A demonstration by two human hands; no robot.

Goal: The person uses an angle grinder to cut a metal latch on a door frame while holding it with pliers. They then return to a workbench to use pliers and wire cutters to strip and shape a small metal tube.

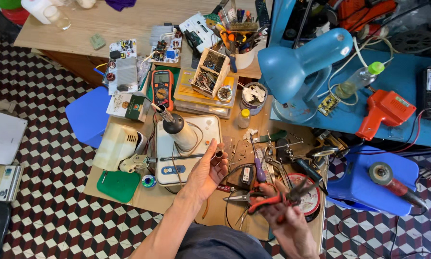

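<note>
The left hand (206,171) is raised over the middle of the cluttered wooden workbench (129,26), palm up, and its thumb and fingers pinch a small dark ring-shaped part (218,154). This part sits at the fingertips, just beside the white soldering station (189,158). The right hand (286,221) is lower, near the front edge of the bench, and it is closed around red-handled pliers (268,197) (the picture is blurred here, so I cannot tell exactly how the fingers wrap the handles). Just behind the pliers lies a round tin lid with red pattern (305,195).

On the station stands one soldering iron holder (176,125). To the left of it lies one small green and white box (129,106), flat and rectangular, with a round emblem on top. Next to this box lies one multimeter with orange border (162,87). Behind them I count two circuit boards (123,64), one with a big metal heat sink. A shallow yellow flat package (196,96) lies under a small wooden box of parts (211,72). One round tin can (253,97) stands beside one small bottle with yellow cap (244,118).

To the right there is one blue desk lamp (299,64), one red soldering gun (384,111) and one angle grinder (393,181) on a blue stool. A second blue stool (88,115) stands at the left.
</note>
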